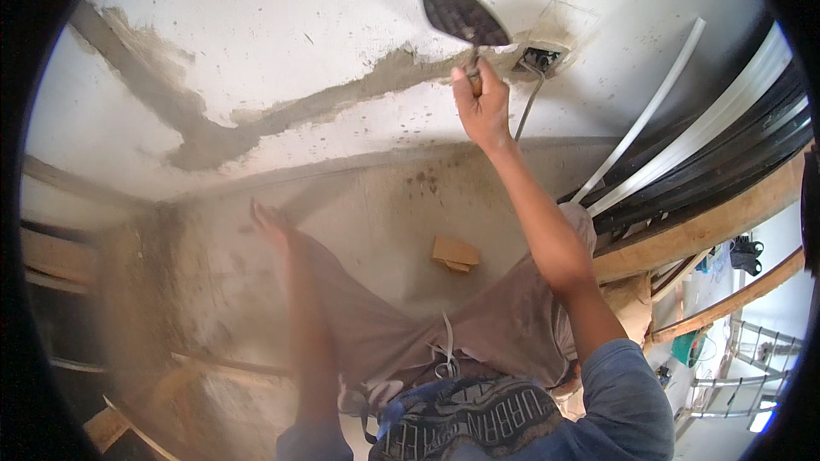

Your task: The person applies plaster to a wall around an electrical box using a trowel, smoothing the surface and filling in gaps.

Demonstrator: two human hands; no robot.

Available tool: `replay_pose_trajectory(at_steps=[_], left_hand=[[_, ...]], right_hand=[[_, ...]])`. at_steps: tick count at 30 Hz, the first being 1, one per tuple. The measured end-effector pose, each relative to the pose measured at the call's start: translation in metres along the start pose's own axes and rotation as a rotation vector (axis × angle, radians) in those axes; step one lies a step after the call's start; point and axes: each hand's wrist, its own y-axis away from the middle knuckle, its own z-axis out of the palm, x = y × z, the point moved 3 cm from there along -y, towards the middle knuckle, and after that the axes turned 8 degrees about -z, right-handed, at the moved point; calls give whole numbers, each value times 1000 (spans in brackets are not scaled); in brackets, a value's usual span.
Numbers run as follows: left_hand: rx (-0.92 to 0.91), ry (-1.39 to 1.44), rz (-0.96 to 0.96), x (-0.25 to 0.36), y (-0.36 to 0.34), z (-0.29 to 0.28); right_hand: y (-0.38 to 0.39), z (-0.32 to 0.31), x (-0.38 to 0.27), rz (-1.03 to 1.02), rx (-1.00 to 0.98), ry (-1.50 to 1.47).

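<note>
"Head camera picture, and look at that bare right hand [487, 115]: it's up in front of the white, speckled plaster wall [282, 26]!"

"Tell me, what's in it?"

"One dark, leaf-shaped metal trowel [464, 15] with a short brown handle. Fingers are wrapped round that handle, thumb up alongside, blade above the fist with its point to the upper left. I can't tell how far it stands from the wall."

"And just right of it?"

"Square recessed box [540, 58], dark inside, with a thin grey cable [529, 104] hanging out. Left of the trowel, a rough grey mortar band [333, 104] runs across the wall, meeting another that slants down from the upper left."

"The bare left hand [272, 224]?"

"Low, over by the left knee, well apart from the trowel. It's blurred, but the fingers look loosely spread, and I see nothing in them."

"What's between the legs?"

"Some brown, flat cardboard piece [455, 252], lying on the dusty grey surface [367, 205] below the wall, between two legs in grey-brown trousers [512, 316]. Off to the right, a slim white strip [641, 115] leans beside a pile of long black strips [666, 196], with a pale wooden beam [709, 226] below."
</note>
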Motion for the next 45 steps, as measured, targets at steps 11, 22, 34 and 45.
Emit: replay_pose_trajectory(at_steps=[11,22,34,45], left_hand=[[155,161,-219,26,10,-1],[128,-36,100,-15,-32,-41],[103,-205,307,-40,-46,-42],[122,339,-371,36,18,-3]], right_hand=[[-13,1,-2,-124,-209,144],[-12,9,-6,-105,-295,132],[2,1,-7,-79,-113,126],[0,-12,-20,-121,-4,10]])
